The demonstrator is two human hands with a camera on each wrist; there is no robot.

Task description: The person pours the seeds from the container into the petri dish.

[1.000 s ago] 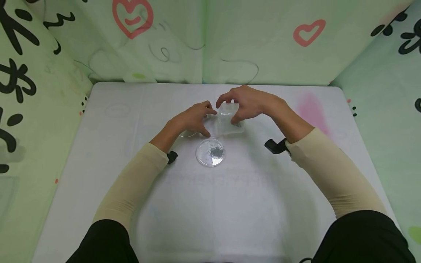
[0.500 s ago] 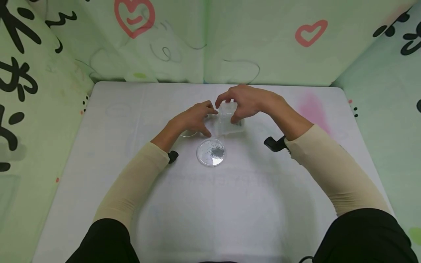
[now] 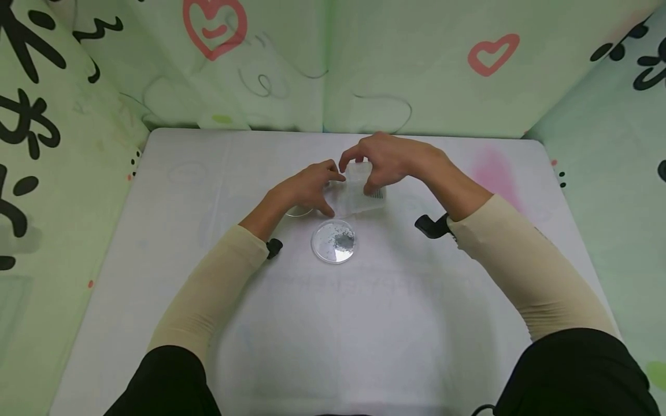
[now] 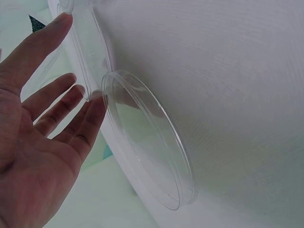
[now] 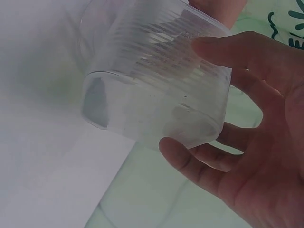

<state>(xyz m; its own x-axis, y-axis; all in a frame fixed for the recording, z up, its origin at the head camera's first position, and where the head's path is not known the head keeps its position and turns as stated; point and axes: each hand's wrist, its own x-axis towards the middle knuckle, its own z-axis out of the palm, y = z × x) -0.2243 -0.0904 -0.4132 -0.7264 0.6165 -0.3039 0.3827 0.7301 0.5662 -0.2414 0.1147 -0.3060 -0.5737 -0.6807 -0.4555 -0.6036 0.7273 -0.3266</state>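
My right hand (image 3: pixel 387 157) grips a clear plastic tub (image 5: pixel 156 90) with ribbed sides, thumb on one side and fingers on the other. The tub is tipped, its open end toward my left hand (image 3: pixel 308 186). That hand spans a clear round dish (image 4: pixel 90 42), with the thumb at one side of its rim and fingertips at the other. Beside those fingers lies a second clear dish (image 4: pixel 147 137), mostly hidden under the hand in the head view. Nearer to me, a third dish (image 3: pixel 325 240) holds dark grey flakes (image 3: pixel 343 240).
The white-covered table (image 3: pixel 333 335) bears a pink stain (image 3: pixel 493 173) at the back right. Pale green printed sheets (image 3: pixel 395 69) with hearts and black marks stand behind and at both sides. Black wrist mounts (image 3: pixel 434 226) stick out from the sleeves.
My right hand has shifted slightly left, tipping the tub a little more. The left hand and the dishes stay in place.
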